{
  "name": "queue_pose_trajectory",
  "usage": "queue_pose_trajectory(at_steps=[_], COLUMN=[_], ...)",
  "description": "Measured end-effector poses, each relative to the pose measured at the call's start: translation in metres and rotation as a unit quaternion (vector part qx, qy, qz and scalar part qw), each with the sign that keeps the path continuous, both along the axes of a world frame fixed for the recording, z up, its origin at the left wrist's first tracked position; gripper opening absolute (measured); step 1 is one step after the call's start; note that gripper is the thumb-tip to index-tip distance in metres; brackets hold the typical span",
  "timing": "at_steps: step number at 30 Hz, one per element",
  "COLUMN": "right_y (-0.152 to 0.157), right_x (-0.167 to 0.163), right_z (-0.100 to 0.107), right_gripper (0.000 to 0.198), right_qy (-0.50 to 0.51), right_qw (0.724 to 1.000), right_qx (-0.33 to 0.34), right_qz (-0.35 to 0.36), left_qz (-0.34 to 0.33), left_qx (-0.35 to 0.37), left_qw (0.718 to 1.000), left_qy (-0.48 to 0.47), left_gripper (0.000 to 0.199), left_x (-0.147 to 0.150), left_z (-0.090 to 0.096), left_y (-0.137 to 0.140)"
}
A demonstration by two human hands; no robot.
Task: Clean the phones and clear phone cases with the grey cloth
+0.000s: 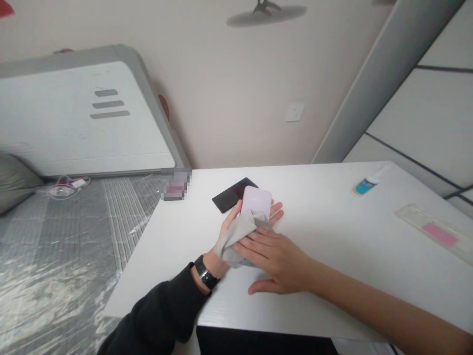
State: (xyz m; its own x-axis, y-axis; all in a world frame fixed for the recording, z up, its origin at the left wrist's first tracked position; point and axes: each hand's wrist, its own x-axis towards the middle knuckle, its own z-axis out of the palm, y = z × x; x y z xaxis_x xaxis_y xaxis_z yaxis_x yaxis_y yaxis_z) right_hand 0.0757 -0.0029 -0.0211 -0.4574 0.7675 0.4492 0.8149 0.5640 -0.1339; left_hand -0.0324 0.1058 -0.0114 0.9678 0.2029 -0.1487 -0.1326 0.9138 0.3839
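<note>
In my left hand (pixel 276 213) lies a flat pale pink object with rounded corners (pixel 256 199), its thumb along one edge and fingertips showing past the other. Its exact kind is unclear. A light grey cloth (pixel 238 231) covers the lower part of it and drapes over my palm. On top of the cloth rests my right hand (pixel 271 256), fingers stretched flat and thumb held away. Just behind the pink object, a black smartphone (pixel 231 197) lies on the white table.
The white table (pixel 166 261) stands against the wall. At its right are a small spray bottle with a blue label (pixel 365 186) and a clear tray with a pink piece (pixel 439 233). A blurred-out item (pixel 176 185) sits at the far left corner. A plastic-covered bed (pixel 74 246) is to the left.
</note>
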Motion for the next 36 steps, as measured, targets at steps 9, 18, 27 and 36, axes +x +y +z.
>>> queue_pose_trajectory(at_steps=[9, 18, 27, 36], right_y=[0.001, -0.001, -0.007, 0.001], right_x=[0.034, 0.025, -0.004, 0.006], right_z=[0.002, 0.0, -0.01, -0.021], right_gripper=[0.105, 0.096, 0.111, 0.085], right_qy=[0.047, 0.025, 0.024, 0.393], right_qw=[0.992, 0.999, 0.999, 0.897], right_qx=[-0.001, 0.004, -0.005, -0.108], right_qz=[-0.115, -0.036, -0.023, -0.173], left_qz=[-0.001, 0.016, 0.046, 0.115], left_qx=[0.026, 0.005, 0.022, 0.183], left_qw=[0.998, 0.999, 0.998, 0.971], left_qy=[0.054, 0.044, 0.027, 0.106], left_gripper=[0.05, 0.056, 0.066, 0.047], left_x=[0.0, -0.002, 0.002, 0.015], left_z=[0.007, 0.009, 0.002, -0.014], left_y=[-0.008, -0.004, -0.002, -0.015])
